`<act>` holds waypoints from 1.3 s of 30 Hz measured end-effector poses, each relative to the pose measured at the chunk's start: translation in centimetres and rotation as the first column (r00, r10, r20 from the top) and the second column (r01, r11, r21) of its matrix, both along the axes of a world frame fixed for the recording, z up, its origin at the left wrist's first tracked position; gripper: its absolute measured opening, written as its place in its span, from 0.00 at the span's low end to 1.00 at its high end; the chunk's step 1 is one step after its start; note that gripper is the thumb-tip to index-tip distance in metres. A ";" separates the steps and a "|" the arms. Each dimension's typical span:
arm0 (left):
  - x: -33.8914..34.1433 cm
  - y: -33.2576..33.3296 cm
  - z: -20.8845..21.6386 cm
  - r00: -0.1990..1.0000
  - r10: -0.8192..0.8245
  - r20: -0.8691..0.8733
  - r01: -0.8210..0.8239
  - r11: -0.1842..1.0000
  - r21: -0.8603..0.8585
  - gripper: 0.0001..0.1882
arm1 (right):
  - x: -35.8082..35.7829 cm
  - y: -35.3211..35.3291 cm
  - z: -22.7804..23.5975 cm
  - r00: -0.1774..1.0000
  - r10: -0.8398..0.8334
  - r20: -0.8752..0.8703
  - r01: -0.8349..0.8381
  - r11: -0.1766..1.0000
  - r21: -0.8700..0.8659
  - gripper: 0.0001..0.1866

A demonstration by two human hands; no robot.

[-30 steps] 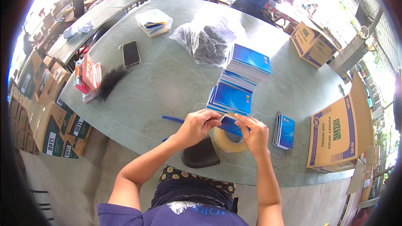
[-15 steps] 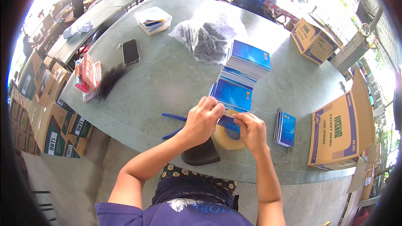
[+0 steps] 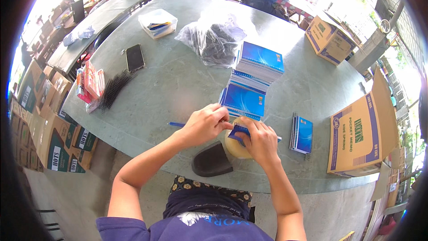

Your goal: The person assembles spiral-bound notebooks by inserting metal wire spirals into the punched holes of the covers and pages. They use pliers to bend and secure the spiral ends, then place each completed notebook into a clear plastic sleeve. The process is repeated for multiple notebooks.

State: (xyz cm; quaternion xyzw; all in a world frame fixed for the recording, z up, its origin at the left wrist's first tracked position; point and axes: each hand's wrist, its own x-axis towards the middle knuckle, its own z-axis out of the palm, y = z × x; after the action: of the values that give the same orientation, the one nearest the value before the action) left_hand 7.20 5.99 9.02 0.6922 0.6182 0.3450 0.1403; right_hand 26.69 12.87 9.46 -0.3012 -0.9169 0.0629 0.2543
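Across a grey table [image 3: 165,102], near its front edge, both hands are brought close together over one small notebook [image 3: 241,131]. By the right hand [image 3: 261,140] the notebook is clamped, with the thumb laid on the near side and the fingers over the far side, so that much of it is hidden. By the left hand [image 3: 207,122] the notebook's left end is met; its fingertips are drawn together there, but whether anything is pinched between them cannot be told. The notebook is thus set between the two, to the right of the left fingertips, and its long axis appears to be run crosswise, a pale edge being shown beyond the right hand. Just below, a tape roll [image 3: 235,148] is partly covered. A black pad [image 3: 211,160] is placed nearer the body, and a blue strip [image 3: 177,124] is seen left of the left hand. Beyond the fingers, notebooks are piled in a stack [image 3: 244,100]; to the right, a spiral-bound pair [image 3: 304,135] and an open carton [image 3: 356,138] are set. Farther off, a plastic bag [image 3: 209,40], a phone [image 3: 135,57] and black coils [image 3: 117,90] are found.
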 end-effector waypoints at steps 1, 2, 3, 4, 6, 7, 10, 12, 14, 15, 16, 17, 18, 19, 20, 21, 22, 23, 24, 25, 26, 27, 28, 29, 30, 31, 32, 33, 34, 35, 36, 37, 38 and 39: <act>0.6 0.2 0.3 0.999 0.011 0.034 -0.014 0.997 0.071 0.15 | -0.1 0.0 0.0 1.000 -0.006 0.000 0.006 1.000 -0.014 0.13; 0.9 0.2 0.5 0.997 0.021 0.069 -0.030 0.990 0.140 0.15 | -0.2 0.0 0.0 1.000 -0.012 -0.001 0.012 1.000 -0.029 0.13; 0.6 0.2 0.7 0.999 -0.013 0.037 0.014 0.999 -0.041 0.14 | -0.3 0.1 0.1 1.000 -0.016 -0.001 0.016 0.999 -0.041 0.13; 0.0 0.1 0.9 0.999 -0.051 0.012 0.052 0.974 -0.222 0.14 | -0.3 0.1 0.1 1.000 0.008 -0.008 -0.008 1.000 -0.017 0.13; -0.1 0.0 0.8 0.998 -0.062 0.022 0.066 0.961 -0.270 0.14 | -0.3 -0.2 -0.1 0.998 0.053 -0.023 -0.053 0.998 0.033 0.13; 0.4 -0.2 0.3 0.998 -0.036 0.054 0.044 0.989 -0.139 0.14 | -0.2 -0.2 -0.3 0.999 0.044 0.012 -0.044 0.999 0.002 0.13; 1.5 -0.3 0.2 1.000 0.018 0.015 -0.019 0.999 0.044 0.12 | -0.2 -0.1 -0.5 0.998 0.023 0.065 -0.020 0.999 -0.049 0.13; 1.3 -0.6 0.7 1.000 0.018 0.002 -0.017 0.991 -0.130 0.11 | -0.1 0.3 -0.3 1.000 0.011 0.022 -0.010 1.000 -0.022 0.12; 0.1 -0.3 0.5 0.999 -0.048 0.004 0.048 0.981 -0.189 0.10 | 0.1 0.4 0.3 1.000 0.012 0.003 -0.012 0.999 -0.053 0.12; 0.3 -0.4 0.7 1.000 -0.013 -0.003 0.012 0.997 -0.072 0.10 | 0.1 0.3 0.5 1.000 0.010 -0.009 -0.011 0.997 -0.071 0.11; 0.6 -0.4 0.8 1.000 0.023 -0.006 -0.023 0.999 0.047 0.10 | 0.0 0.4 0.4 0.999 0.011 -0.039 -0.013 0.998 -0.062 0.11; 1.0 -0.2 0.7 0.998 0.027 0.065 -0.032 0.996 0.081 0.11 | -0.2 0.5 0.3 0.998 0.012 -0.068 -0.015 0.999 -0.052 0.11; 0.8 -0.1 0.5 1.000 0.009 0.029 -0.009 1.000 -0.005 0.11 | -0.2 0.6 0.2 0.995 0.014 -0.096 -0.018 0.999 -0.039 0.11; 0.3 0.0 0.4 1.000 -0.011 -0.006 0.011 0.996 -0.092 0.11 | -0.1 0.6 0.3 0.993 0.024 -0.113 -0.034 0.995 -0.092 0.11; 0.1 0.0 0.3 0.999 -0.035 -0.039 0.028 0.983 -0.179 0.11 | 0.2 0.6 0.4 0.991 0.032 -0.132 -0.051 0.988 -0.144 0.11; 0.2 0.0 0.3 0.999 -0.025 -0.040 0.022 0.997 -0.075 0.12 | 0.3 0.5 0.4 0.988 0.041 -0.152 -0.071 0.977 -0.200 0.11; 0.4 0.0 0.3 0.999 -0.014 -0.039 0.015 0.999 0.030 0.13 | 0.3 0.4 0.5 0.988 0.014 -0.153 -0.052 0.968 -0.245 0.11; 0.6 0.0 0.3 0.999 -0.004 -0.038 0.009 0.991 0.134 0.13 | 0.3 0.2 0.6 0.988 -0.013 -0.153 -0.032 0.957 -0.289 0.10; 1.0 0.1 0.5 1.000 0.011 -0.021 -0.008 0.991 0.134 0.14 | 0.4 0.2 0.7 0.988 -0.043 -0.151 -0.010 0.943 -0.332 0.10; 1.3 0.1 0.7 1.000 0.026 -0.004 -0.025 0.991 0.133 0.14 | 0.4 0.2 0.7 0.990 -0.013 -0.142 -0.031 0.952 -0.303 0.09; 1.5 0.1 0.8 0.999 0.041 0.013 -0.043 0.990 0.132 0.15 | 0.5 0.3 0.7 0.991 0.017 -0.131 -0.053 0.960 -0.275 0.09; 1.3 0.2 0.4 0.999 0.011 -0.031 -0.008 0.994 0.106 0.15 | 0.5 0.4 0.7 0.991 0.049 -0.121 -0.078 0.967 -0.244 0.09; 0.8 0.3 -0.4 0.997 -0.020 -0.073 0.025 0.997 0.079 0.15 | 0.6 0.4 0.7 0.992 0.055 -0.115 -0.082 0.965 -0.249 0.09; 0.5 0.4 -0.8 0.992 -0.051 -0.114 0.057 0.997 0.051 0.15 | 0.7 0.4 0.5 0.992 0.061 -0.109 -0.087 0.963 -0.254 0.09; 0.7 0.5 -0.6 0.994 -0.036 -0.101 0.047 0.994 0.102 0.16 | 0.8 0.4 0.3 0.993 0.063 -0.102 -0.088 0.961 -0.262 0.09; 1.1 0.5 0.0 0.996 -0.022 -0.086 0.035 0.988 0.153 0.16 | 0.8 0.3 0.4 0.993 0.033 -0.117 -0.065 0.958 -0.279 0.09; 1.4 0.5 0.2 0.997 -0.008 -0.071 0.023 0.979 0.204 0.16 | 0.6 0.2 0.6 0.991 0.004 -0.132 -0.043 0.954 -0.296 0.09; 1.2 0.6 0.0 0.997 -0.022 -0.077 0.034 0.987 0.156 0.16 | 0.5 0.3 1.0 0.988 -0.021 -0.150 -0.026 0.951 -0.308 0.09; 1.0 0.6 -0.7 0.996 -0.036 -0.083 0.044 0.993 0.107 0.16 | 0.4 0.2 1.1 0.988 -0.006 -0.152 -0.039 0.957 -0.287 0.09; 0.9 0.6 -1.0 0.995 -0.049 -0.088 0.054 0.997 0.059 0.16 | 0.4 0.1 1.2 0.988 0.010 -0.153 -0.051 0.963 -0.266 0.09; 1.1 0.7 -0.6 0.991 0.014 -0.135 0.012 0.981 0.193 0.15 | 0.5 0.1 1.1 0.988 0.018 -0.153 -0.056 0.968 -0.246 0.08; 1.5 0.7 -0.2 0.982 0.083 -0.172 -0.023 0.945 0.325 0.14 | 0.6 0.2 0.8 0.983 0.018 -0.182 -0.062 0.969 -0.239 0.08; 1.8 0.5 0.5 0.968 0.155 -0.197 -0.050 0.890 0.453 0.13 | 0.7 0.4 0.1 0.977 0.018 -0.211 -0.068 0.970 -0.232 0.08; 2.4 0.0 1.7 0.946 0.210 -0.248 -0.056 0.856 0.513 0.12 | 0.8 0.7 -0.2 0.970 0.013 -0.241 -0.068 0.973 -0.221 0.09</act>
State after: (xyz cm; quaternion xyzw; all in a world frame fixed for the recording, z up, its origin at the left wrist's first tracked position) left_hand 9.63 5.94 10.69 0.7034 0.5685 0.3947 -0.1620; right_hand 27.54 13.57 9.24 -0.2999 -0.8724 0.2082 0.3250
